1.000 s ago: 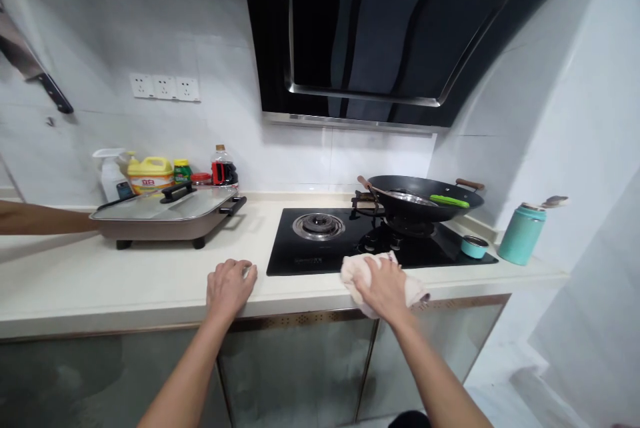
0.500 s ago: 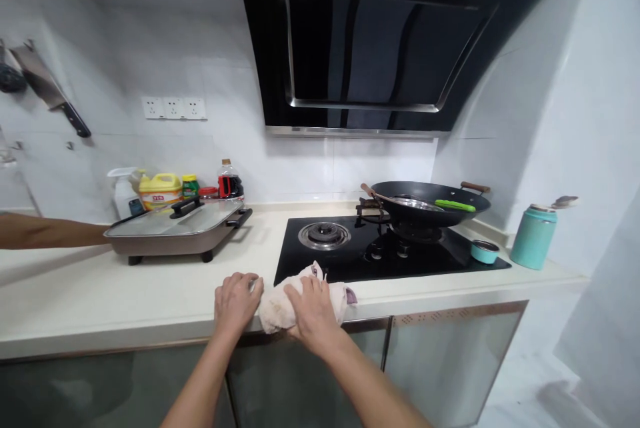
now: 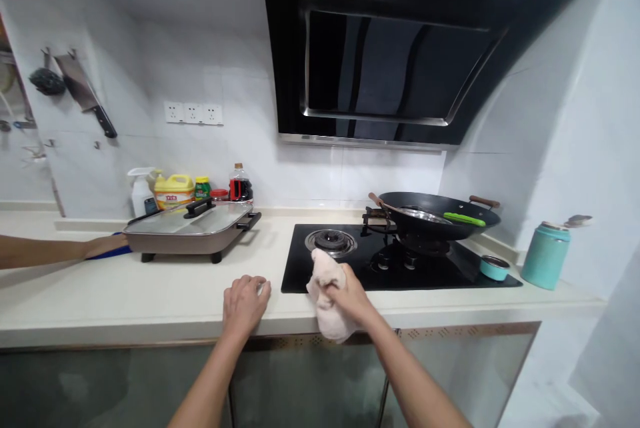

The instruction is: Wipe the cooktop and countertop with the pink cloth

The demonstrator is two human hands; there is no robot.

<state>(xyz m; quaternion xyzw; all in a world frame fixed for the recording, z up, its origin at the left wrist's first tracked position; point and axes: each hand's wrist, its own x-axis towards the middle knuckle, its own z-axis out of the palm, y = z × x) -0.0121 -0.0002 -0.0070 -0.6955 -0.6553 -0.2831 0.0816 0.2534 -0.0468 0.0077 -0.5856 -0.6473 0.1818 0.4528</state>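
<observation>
My right hand point(image 3: 349, 296) is closed round a pale pink cloth point(image 3: 334, 325). Bunched in the fingers, the cloth is at the front edge of the black cooktop point(image 3: 295, 268), its lower part hanging over the counter edge. My left hand point(image 3: 245, 307) rests on the white counter point(image 3: 190, 288) to the left of the cloth, fingers loosely bent and thumb apart; it appears to hold nothing. The coiled burner point(image 3: 331, 241) lies behind the cloth.
Another person's hand point(image 3: 107, 245) with a blue cloth point(image 3: 111, 253) reaches beside the lidded electric pan point(image 3: 170, 243). A wok point(image 3: 435, 225) with a green-handled utensil point(image 3: 464, 219) stands on the right burner. A turquoise cup point(image 3: 495, 268) and flask point(image 3: 546, 258) stand rightward.
My right hand has lifted and bunched the cloth, moving it right. My left hand stays on the counter. The view has shifted slightly left, and the other person's blue cloth now shows.
</observation>
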